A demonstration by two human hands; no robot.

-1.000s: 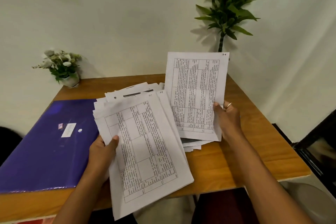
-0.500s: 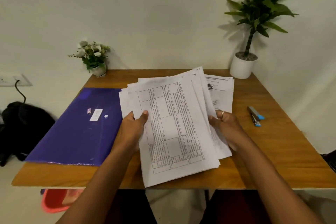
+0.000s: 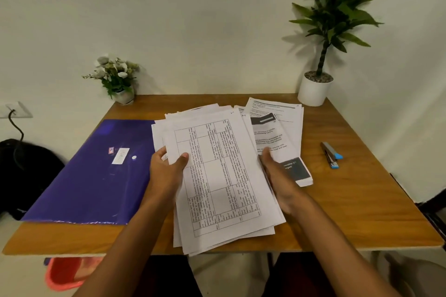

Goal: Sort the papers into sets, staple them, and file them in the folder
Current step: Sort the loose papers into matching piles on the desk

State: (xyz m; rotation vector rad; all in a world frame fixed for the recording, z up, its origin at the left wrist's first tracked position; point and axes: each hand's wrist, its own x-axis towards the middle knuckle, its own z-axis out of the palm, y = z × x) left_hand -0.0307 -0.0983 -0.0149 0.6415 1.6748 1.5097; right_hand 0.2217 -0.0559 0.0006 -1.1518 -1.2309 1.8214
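Clearly the job is at an early stage: by my reading the sorting is under way, and no stapled set or filed sheet can be seen. The left hand (image 3: 166, 171) grips the main stack of papers (image 3: 217, 176) at its left edge, thumb on top of the printed table and fingers beneath. This stack is fanned and uneven, and its near end hangs past the near edge of the surface (image 3: 362, 212). The right hand (image 3: 280, 176) lies along the right edge of that stack, its fingers fairly straight and relaxed and gripping nothing that I can make out. Whether it touches a sheet I cannot tell. Just right of it, flat on the surface, rests a second pile of papers (image 3: 287, 125) with dark printed blocks, partly tucked under the stack. That makes two groups of papers, though the sheets in each are too many and too overlapped to count. One purple folder (image 3: 91, 171) lies closed at the left, just beside the stack. One stapler (image 3: 331, 155), grey with blue ends, sits untouched at the right, apart from the papers. Two plants stand at the far edge, a small flower pot (image 3: 118, 79) on the left and a tall plant (image 3: 313, 90) in a white pot on the right. Still to come, I judge, are the rest of the sorting, all the stapling and all the filing.
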